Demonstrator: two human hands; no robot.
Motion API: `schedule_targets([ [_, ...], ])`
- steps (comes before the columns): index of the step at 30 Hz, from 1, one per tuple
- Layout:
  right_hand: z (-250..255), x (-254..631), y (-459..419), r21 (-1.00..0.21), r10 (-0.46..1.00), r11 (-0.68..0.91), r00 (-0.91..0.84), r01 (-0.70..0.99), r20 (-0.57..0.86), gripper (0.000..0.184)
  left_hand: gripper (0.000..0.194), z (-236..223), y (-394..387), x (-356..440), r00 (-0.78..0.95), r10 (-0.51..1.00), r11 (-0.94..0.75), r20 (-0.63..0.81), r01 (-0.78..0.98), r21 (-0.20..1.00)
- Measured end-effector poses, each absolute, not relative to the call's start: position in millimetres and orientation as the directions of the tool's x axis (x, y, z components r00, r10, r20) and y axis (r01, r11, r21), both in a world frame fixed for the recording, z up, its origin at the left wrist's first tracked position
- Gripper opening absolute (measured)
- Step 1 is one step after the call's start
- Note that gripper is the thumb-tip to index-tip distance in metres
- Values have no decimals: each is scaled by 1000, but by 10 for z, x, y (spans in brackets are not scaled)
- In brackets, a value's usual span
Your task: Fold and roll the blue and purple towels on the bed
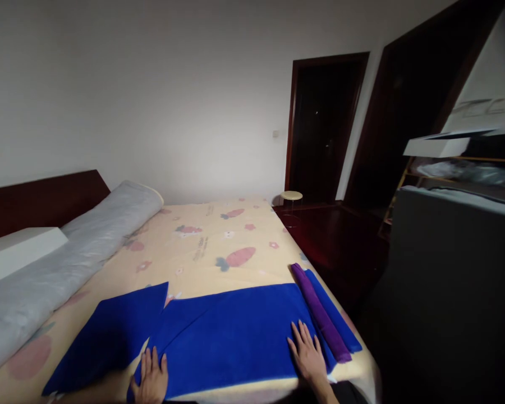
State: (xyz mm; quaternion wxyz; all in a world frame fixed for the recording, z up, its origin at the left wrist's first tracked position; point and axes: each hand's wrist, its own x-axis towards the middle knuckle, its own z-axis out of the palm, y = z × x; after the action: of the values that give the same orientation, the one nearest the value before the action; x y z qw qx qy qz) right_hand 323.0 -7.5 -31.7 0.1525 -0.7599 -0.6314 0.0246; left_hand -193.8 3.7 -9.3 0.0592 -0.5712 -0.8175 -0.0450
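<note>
Both your hands on a blue cloth on the bed

The bed (pixel 210 224) fills the lower left and center; the blue cloth (pixel 235 331) lies spread at bottom center, a second blue cloth (pixel 109 325) at lower left. At lower right, a purple roll (pixel 320 314) lies beside a blue roll (pixel 334 314). Your left hand (pixel 151 379) rests flat at the cloth's left end, fingers slightly apart; your right hand (pixel 308 354) presses near its right end, fingers spread wider.

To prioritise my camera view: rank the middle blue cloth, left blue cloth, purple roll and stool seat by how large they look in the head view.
1. Middle blue cloth
2. Left blue cloth
3. Purple roll
4. Stool seat, though it is farthest away
</note>
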Motion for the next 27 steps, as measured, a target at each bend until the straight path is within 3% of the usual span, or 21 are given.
schedule_targets([
  [3, -210, 2999, 17, -301, 973, -84, 144, 950, 180, 68, 59, 50, 176, -1564, -264, 937, 271, 230, 963, -1],
  [8, 66, 2325, 151, -410, 987, 101, -38, 906, 159, 63, 55, 220, 329, -606, 50, 958, -54, 281, 998, 8],
  [16, 70, 1756, 140, -484, 949, 298, -311, 823, 55, 57, 55, -131, 227, 116, 359, 932, -363, 49, 922, 138],
  [18, 25, 1919, 115, -451, 972, 228, -232, 863, 47, 59, 53, -84, 216, -6, 324, 945, -327, 42, 933, 148],
  [23, -156, 2673, 38, -312, 952, -236, 284, 920, 116, 66, 56, 142, 243, -749, 32, 999, -30, -20, 997, 67],
  [27, -332, 3207, -146, -358, 881, -309, 407, 881, 240, 75, 58, 130, 207, -1425, -141, 990, 141, -7, 990, -1],
])
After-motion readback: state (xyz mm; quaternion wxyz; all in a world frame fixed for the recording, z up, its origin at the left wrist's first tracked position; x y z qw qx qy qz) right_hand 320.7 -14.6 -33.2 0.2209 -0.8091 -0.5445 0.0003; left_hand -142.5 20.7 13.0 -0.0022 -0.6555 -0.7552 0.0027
